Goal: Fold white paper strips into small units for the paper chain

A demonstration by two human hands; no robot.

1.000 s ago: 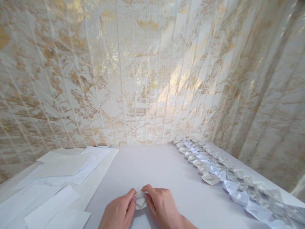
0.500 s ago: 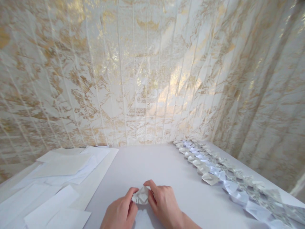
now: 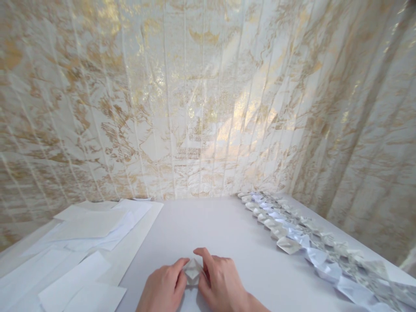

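A small folded white paper piece (image 3: 193,272) sits between both my hands at the near edge of the white table (image 3: 221,225). My left hand (image 3: 164,288) pinches its left side with thumb and fingertips. On its right side my right hand (image 3: 221,281) grips it, fingers curled, with the index finger over its top. Most of the paper piece is hidden by my fingers.
Flat white sheets (image 3: 87,225) lie stacked and spread at the left. A long row of several folded paper pieces (image 3: 305,242) runs along the right side from the back toward me. A gold-patterned white curtain (image 3: 201,99) hangs close behind the table.
My hands have kept working the small folded piece; it was lifted and opened a little half a second ago, and now sits lower and more covered by my fingers.
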